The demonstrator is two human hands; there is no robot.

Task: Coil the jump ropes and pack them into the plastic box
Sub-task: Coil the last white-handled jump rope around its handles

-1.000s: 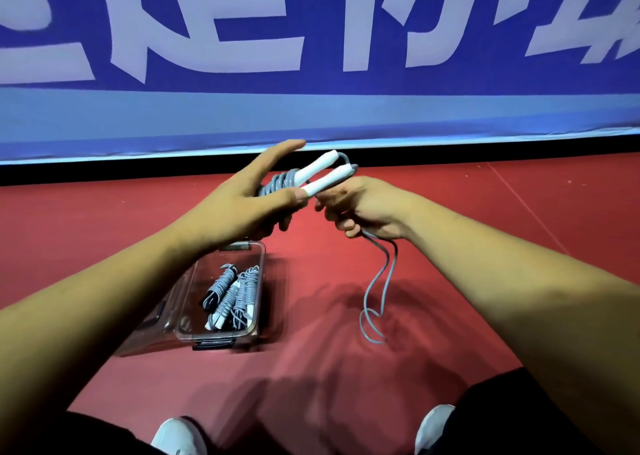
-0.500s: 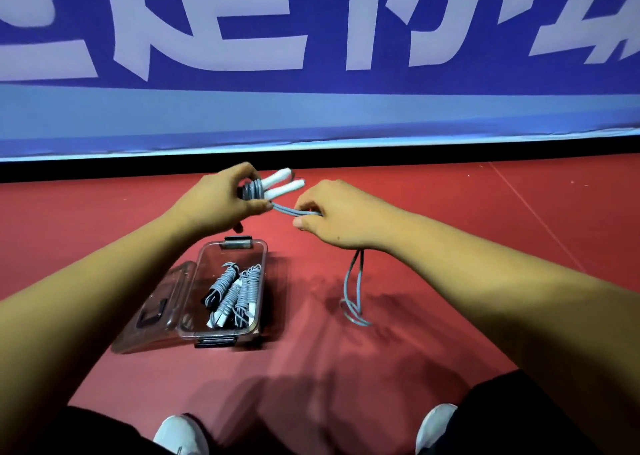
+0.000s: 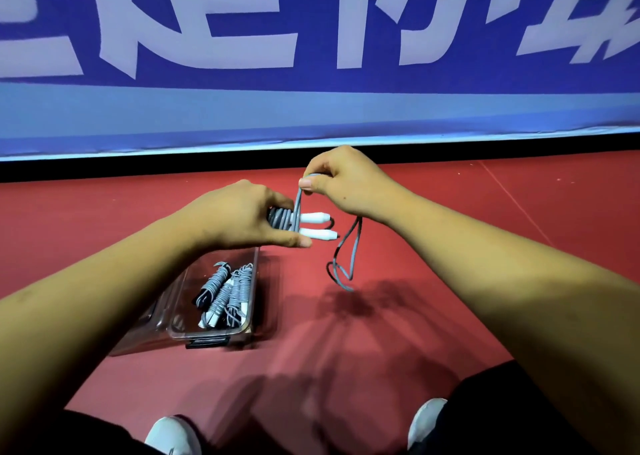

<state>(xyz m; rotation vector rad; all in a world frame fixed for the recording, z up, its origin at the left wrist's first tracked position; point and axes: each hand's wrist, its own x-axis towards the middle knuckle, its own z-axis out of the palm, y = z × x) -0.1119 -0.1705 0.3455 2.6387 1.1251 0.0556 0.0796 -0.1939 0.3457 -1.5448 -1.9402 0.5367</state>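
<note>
Rope is sitting in mid-air above the far end of the box, its grey cord partly wound round two white handles that are pointing right. Left hand is gripping the wound bundle. Right hand is pinching a doubled strand just above the handles and holding it up. The loose tail is hanging from that hand toward the red floor. The clear box is lying open on the floor beneath the left hand, holding several coiled ropes.
</note>
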